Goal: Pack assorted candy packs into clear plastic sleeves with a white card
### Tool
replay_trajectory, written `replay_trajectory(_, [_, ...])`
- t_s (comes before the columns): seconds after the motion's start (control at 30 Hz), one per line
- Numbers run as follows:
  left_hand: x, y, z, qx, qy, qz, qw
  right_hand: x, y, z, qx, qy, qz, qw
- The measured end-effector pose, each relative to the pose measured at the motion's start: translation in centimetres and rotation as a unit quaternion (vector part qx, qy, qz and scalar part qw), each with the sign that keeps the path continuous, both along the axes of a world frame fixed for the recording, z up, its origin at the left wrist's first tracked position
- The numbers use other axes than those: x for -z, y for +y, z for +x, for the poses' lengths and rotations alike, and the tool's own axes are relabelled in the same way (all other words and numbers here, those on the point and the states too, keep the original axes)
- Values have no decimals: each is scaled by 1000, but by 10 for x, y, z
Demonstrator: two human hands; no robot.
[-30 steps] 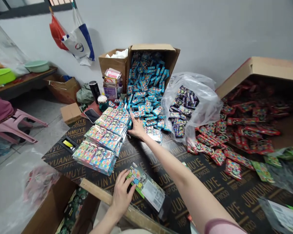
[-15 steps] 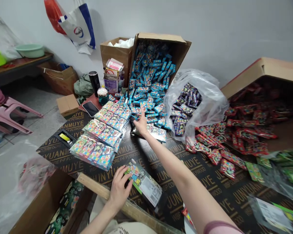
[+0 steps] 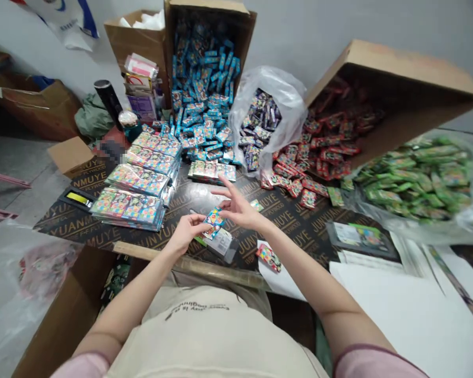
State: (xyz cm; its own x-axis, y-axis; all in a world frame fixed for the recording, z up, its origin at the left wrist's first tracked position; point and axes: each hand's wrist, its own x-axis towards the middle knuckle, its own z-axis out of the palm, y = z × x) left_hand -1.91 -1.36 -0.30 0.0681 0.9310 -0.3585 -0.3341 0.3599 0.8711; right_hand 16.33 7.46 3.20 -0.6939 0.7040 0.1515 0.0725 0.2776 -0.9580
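Note:
My left hand (image 3: pixel 187 231) pinches a small blue snack packet (image 3: pixel 213 221) between thumb and fingers, just above the table's front edge. Close against the packet's right side is my right hand (image 3: pixel 239 208), its fingers spread; whether its thumb touches the packet is hard to make out. Beneath both hands lies a clear-backed printed pouch (image 3: pixel 223 247), partly covered by the packet. Stacked sheets of colourful packets (image 3: pixel 130 202) are to the left of my hands. Past my fingers rests another small stack of packets (image 3: pixel 211 171).
Blue packets spill from a tipped carton (image 3: pixel 216 8). Beside it are a plastic bag of purple packets (image 3: pixel 260 126), a carton of red packets (image 3: pixel 335 152) and a bag of green packets (image 3: pixel 421 178). White paper (image 3: pixel 410 304) lies right; a black tumbler (image 3: pixel 107 100) stands back left.
My right hand has drawn back from the blue pile to meet my left hand. A blue packet is now in my left hand, above the pouch. The view has swung right.

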Motion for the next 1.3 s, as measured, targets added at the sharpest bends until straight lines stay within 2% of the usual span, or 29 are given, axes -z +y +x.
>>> replay_trajectory(0.03, [-1, 2, 6, -12, -1, -2, 1000, 2, -13, 6, 36, -5, 23, 999])
replay_trajectory(0.1, [-2, 4, 15, -76, -21, 1, 997, 6, -38, 18, 101, -6, 62, 993])
replay_trajectory(0.17, [-4, 5, 20, -123, -52, 7, 991, 11, -60, 30, 124, -15, 101, 987])
replay_trajectory(0.2, [-6, 6, 23, -127, -63, 8, 990, 13, -69, 35, 131, -24, 127, 983])
replay_trajectory(0.33, [-12, 1, 35, -54, -70, -6, 996, 19, -91, 51, 160, -47, 249, 954])
replay_trajectory(0.47, [-6, -5, 53, 16, -44, -12, 999, 26, -97, 54, 114, -88, 281, 949])
replay_trajectory(0.53, [2, -4, 55, 49, 7, 18, 999, 32, -98, 59, 122, -101, 288, 945])
replay_trajectory(0.6, [11, 0, 48, 99, 112, 94, 984, 38, -98, 71, 163, -114, 301, 933])
replay_trajectory(0.63, [16, 2, 43, 142, 181, 149, 962, 42, -97, 80, 192, -120, 304, 925])
replay_trajectory(0.67, [20, 3, 37, 195, 254, 208, 924, 45, -97, 89, 223, -124, 302, 919])
replay_trajectory(0.73, [29, 6, 29, 319, 379, 308, 812, 51, -96, 106, 273, -121, 292, 909])
replay_trajectory(0.8, [37, 7, 28, 410, 458, 358, 703, 57, -97, 118, 299, -129, 286, 901])
replay_trajectory(0.83, [40, 8, 30, 430, 484, 370, 666, 59, -98, 121, 302, -143, 291, 896])
replay_trajectory(0.87, [42, 9, 33, 435, 505, 378, 643, 61, -100, 122, 300, -165, 299, 891])
replay_trajectory(0.9, [42, 10, 36, 427, 519, 385, 632, 63, -101, 122, 295, -189, 309, 884])
replay_trajectory(0.97, [40, 13, 41, 389, 529, 391, 645, 64, -104, 119, 289, -224, 334, 869])
replay_trajectory(1.1, [24, 14, 45, 324, 486, 399, 707, 61, -107, 109, 287, -215, 366, 859])
replay_trajectory(1.2, [14, 11, 43, 302, 459, 408, 729, 60, -108, 101, 230, -219, 348, 882])
replay_trajectory(1.3, [11, 6, 41, 287, 458, 406, 736, 60, -104, 96, 173, -200, 335, 905])
